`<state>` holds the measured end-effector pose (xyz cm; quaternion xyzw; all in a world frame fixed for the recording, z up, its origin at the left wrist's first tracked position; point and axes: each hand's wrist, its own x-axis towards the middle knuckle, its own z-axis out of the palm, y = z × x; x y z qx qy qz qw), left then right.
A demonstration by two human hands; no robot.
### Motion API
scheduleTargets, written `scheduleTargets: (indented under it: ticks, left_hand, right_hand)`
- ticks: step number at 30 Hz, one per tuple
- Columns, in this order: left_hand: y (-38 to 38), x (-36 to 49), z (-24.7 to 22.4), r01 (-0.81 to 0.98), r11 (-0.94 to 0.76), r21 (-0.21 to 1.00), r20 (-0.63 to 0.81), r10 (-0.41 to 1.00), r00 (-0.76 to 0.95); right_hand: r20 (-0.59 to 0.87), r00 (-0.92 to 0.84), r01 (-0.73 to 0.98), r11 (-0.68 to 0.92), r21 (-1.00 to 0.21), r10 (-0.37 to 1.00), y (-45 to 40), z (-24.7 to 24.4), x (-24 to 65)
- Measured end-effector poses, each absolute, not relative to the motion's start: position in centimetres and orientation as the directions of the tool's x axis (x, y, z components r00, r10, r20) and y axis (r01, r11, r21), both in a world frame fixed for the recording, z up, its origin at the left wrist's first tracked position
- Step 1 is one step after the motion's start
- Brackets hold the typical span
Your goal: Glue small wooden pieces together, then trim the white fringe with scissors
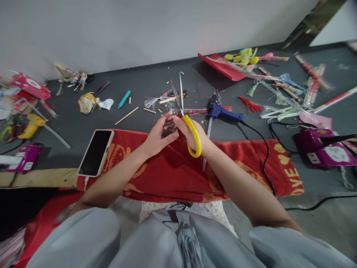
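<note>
At the far left, a yellow plastic glue gun (pixel 34 125) lies on the dark grey table (pixel 139 82), with a glossy purple box (pixel 27 156) just below it. Next comes a black-screened phone in a pale case (pixel 95 153), resting on the left end of a red towel with gold patterning (pixel 167 180). Beyond it are a crumpled yellow ball (pixel 88 103), a teal cylindrical stick (pixel 124 99) and a thin wooden stick (pixel 126 115). The left hand (pixel 156 137) is over the towel, fingers curled towards the right hand; whether they pinch anything I cannot tell. Near its fingertips lies a bundle of fine white strands (pixel 152 103). At the centre, steel-bladed scissors with a yellow plastic handle (pixel 193 128) point away from the person, blades parted, the right hand (pixel 203 140) wrapped around the handle. Just right of them sits a blue glue gun (pixel 224 113), then a red tassel (pixel 253 105) and a purple printed box (pixel 323 149)
</note>
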<state>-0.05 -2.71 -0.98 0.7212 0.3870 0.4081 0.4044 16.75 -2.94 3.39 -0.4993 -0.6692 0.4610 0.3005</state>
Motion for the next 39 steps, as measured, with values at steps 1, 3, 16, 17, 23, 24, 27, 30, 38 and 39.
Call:
scheduleTargets:
  ticks: [1,3,16,17,23,24,27,30,38,39]
  left_hand:
    - [-3.0,0.1,-1.2,0.232,-0.388,0.892,0.279,0.876,0.394]
    - [-3.5,0.4,-1.5,0.251,-0.407,0.878,0.282,0.865,0.415]
    - [-5.1,1.9,0.2,0.336,-0.261,0.905,0.116,0.912,0.394]
    - [-5.2,1.9,0.1,0.335,-0.263,0.905,0.122,0.914,0.386]
    - [-5.4,2.3,0.4,0.298,-0.362,0.883,0.223,0.884,0.412]
    - [-5.4,2.3,0.5,0.3,-0.367,0.881,0.227,0.882,0.412]
    - [-5.3,2.3,0.6,0.292,-0.399,0.869,0.258,0.87,0.421]
    - [-5.2,2.3,0.8,0.24,-0.407,0.882,0.272,0.853,0.446]
    - [-5.2,2.2,0.7,0.272,-0.391,0.879,0.259,0.872,0.416]
    - [-5.1,2.2,0.6,0.281,-0.399,0.873,0.266,0.871,0.413]
  right_hand:
    - [-0.05,-0.327,0.395,0.088,-0.915,0.944,-3.0,3.4,16.6]
    - [-0.059,-0.335,0.385,0.08,-0.92,0.94,-3.2,3.4,16.3]
    - [-0.058,-0.387,0.396,0.109,-0.912,0.92,-3.8,3.5,16.0]
    - [-0.052,-0.385,0.402,0.117,-0.908,0.921,-3.8,3.5,16.0]
    - [-0.02,-0.386,0.393,0.145,-0.908,0.922,-3.8,3.2,15.9]
    - [-0.019,-0.387,0.394,0.147,-0.907,0.922,-3.8,3.2,15.9]
    - [-0.018,-0.39,0.4,0.152,-0.904,0.92,-3.7,3.1,15.9]
    - [0.001,-0.4,0.404,0.177,-0.898,0.916,-3.6,3.1,15.9]
    - [0.014,-0.412,0.342,0.169,-0.924,0.911,-3.8,3.0,15.8]
    - [0.007,-0.422,0.339,0.165,-0.926,0.907,-3.7,3.0,15.8]
